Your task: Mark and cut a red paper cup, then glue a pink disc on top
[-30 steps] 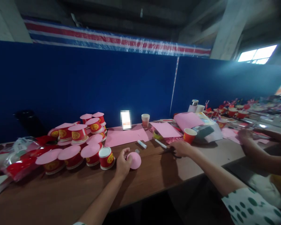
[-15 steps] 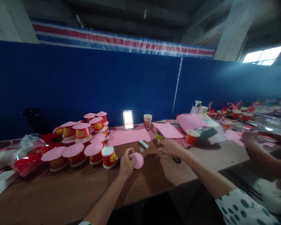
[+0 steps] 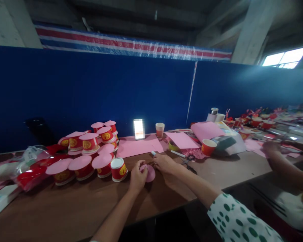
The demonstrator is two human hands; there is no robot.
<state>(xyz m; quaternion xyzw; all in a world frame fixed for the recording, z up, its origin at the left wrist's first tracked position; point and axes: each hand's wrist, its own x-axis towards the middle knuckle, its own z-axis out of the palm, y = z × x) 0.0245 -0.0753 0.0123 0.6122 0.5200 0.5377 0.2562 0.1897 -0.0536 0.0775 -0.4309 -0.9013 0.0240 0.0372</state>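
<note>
My left hand curls around the pink paper disc low on the surface. My right hand lies just beside it, fingertips at a glue stick; I cannot tell its grip. Pink-capped red cups stand upturned to the left.

Both arms reach out front, left hand curled with fingers pinched, right hand palm-down right beside it.

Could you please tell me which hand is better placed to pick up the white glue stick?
The right hand, probably: it rests right beside the white glue stick, while the left hand is closed on the pink paper disc.
</note>
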